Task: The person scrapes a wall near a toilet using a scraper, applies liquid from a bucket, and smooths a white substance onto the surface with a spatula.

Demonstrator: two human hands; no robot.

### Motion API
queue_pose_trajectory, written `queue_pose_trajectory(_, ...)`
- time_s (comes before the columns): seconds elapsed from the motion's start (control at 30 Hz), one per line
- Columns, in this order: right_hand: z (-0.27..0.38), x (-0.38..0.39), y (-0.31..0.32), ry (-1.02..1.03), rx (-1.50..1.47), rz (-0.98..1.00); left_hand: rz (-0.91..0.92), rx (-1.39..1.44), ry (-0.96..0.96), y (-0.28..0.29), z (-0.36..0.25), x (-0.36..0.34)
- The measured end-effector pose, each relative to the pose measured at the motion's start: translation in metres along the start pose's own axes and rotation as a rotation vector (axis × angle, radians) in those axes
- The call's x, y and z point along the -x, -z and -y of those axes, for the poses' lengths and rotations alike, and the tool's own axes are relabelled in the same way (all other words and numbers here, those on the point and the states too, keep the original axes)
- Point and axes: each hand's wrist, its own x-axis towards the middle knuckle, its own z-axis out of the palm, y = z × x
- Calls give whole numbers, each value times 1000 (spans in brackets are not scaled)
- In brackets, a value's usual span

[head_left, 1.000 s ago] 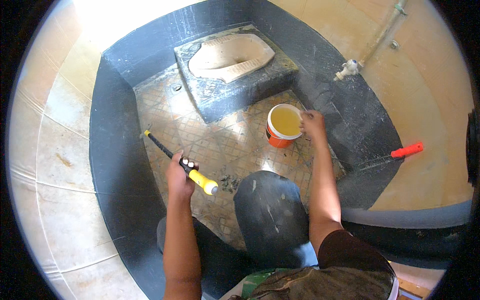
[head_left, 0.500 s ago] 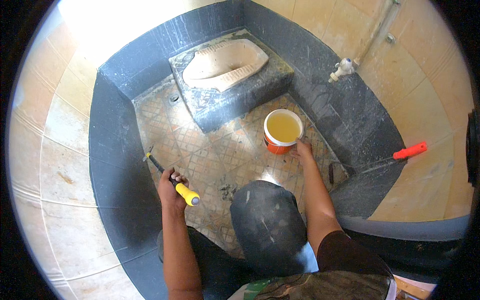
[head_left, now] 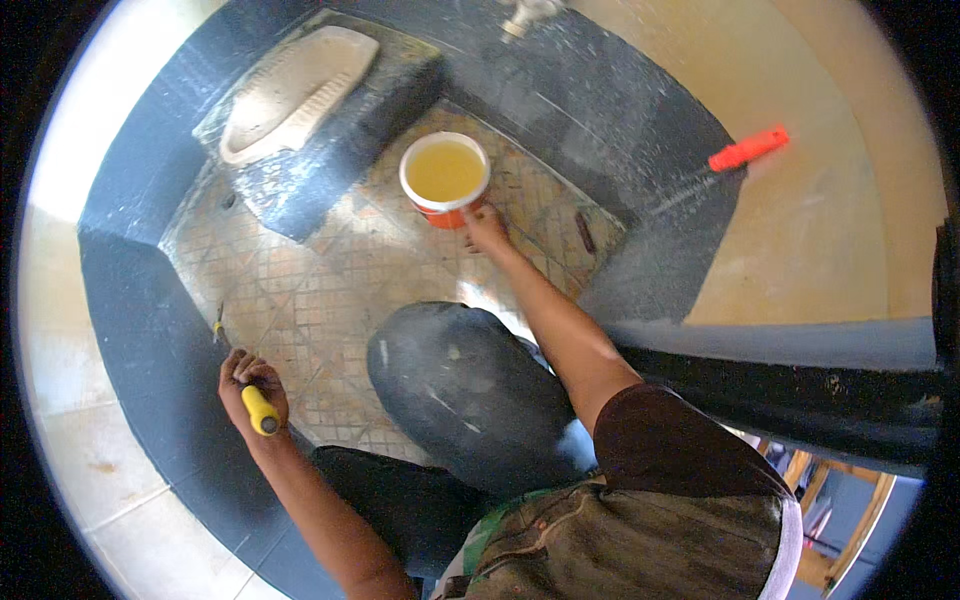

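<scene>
My left hand (head_left: pixel 252 385) is closed around a long-handled tool (head_left: pixel 262 412) with a yellow and black grip. Its thin far end has a small metal tip near the dark wall, too small to make out. My right hand (head_left: pixel 485 228) grips the near right side of a small orange bucket (head_left: pixel 442 217) with a white rim. Yellowish liquid (head_left: pixel 445 170) fills much of the bucket, which appears upright on the tiled floor.
A squat toilet (head_left: pixel 300 90) sits on a dark raised block (head_left: pixel 320 165) beyond the bucket. At the upper edge is a white tap (head_left: pixel 532 14). A tool with a red handle (head_left: pixel 748 148) and thin metal rod leans at the right wall. My knee (head_left: pixel 460 390) rises between my arms.
The view has turned and shifted right, so the room appears further left. Both hands keep their holds on the tool and the bucket.
</scene>
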Motion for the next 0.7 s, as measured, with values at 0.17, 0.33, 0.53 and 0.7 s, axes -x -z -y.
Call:
queue_pose_trajectory(0.17, -24, 43, -10, -31, 252, 361, 44, 80, 18, 9, -13, 5)
queue_pose_trajectory(0.33, -3, 4, 15, 107, 556, -193, -86, 30, -101, 13, -26, 18)
queue_pose_trajectory(0.53, 46, -76, 59, -67, -17, -220, -133, 61, -153, 5, -20, 23)
queue_pose_trajectory(0.7, 14, -78, 1, -236, -105, 96, -197, 26, -210, -4, -34, 42)
